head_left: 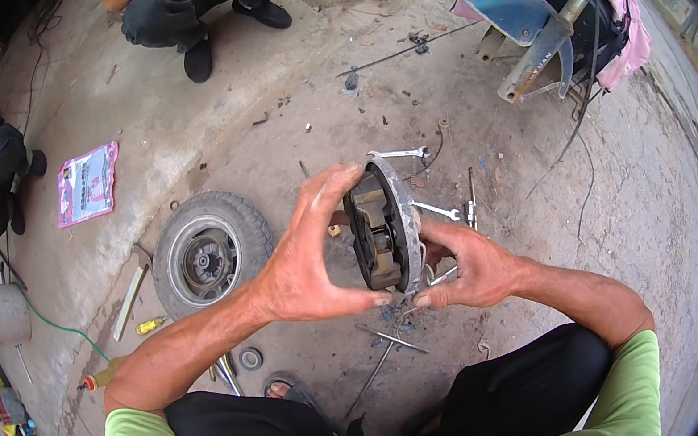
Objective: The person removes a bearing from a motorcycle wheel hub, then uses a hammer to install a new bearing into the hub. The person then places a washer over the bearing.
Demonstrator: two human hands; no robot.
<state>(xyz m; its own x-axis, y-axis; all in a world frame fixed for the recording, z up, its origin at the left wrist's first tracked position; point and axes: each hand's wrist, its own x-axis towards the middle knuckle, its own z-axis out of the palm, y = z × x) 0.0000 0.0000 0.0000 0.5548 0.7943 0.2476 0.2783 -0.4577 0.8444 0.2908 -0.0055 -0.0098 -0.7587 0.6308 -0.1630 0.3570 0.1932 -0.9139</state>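
Worn concrete ground [267, 153] spreads out below, with one person [166, 20] crouching ahead and another person [1, 153] at the upper left. A vehicle's front fork [539, 68] stands at the upper right, and a small wheel [212, 252] lies flat on the left. Between the two hands, a round brake plate [387, 228] is held on edge, its long axis running away from the wearer. Its dark inner face turns toward the left grip [305, 256], its grey back toward the right grip [478, 266]. The left grip spans it widely, fingers at the far rim, thumb at the near one; the right, narrower, sets its thumb by the near edge, fingers bent behind. Neither is clearly nearer: the plate lies just right of the left palm and just left of the right. Near the wheel lies a small ring [251, 358].
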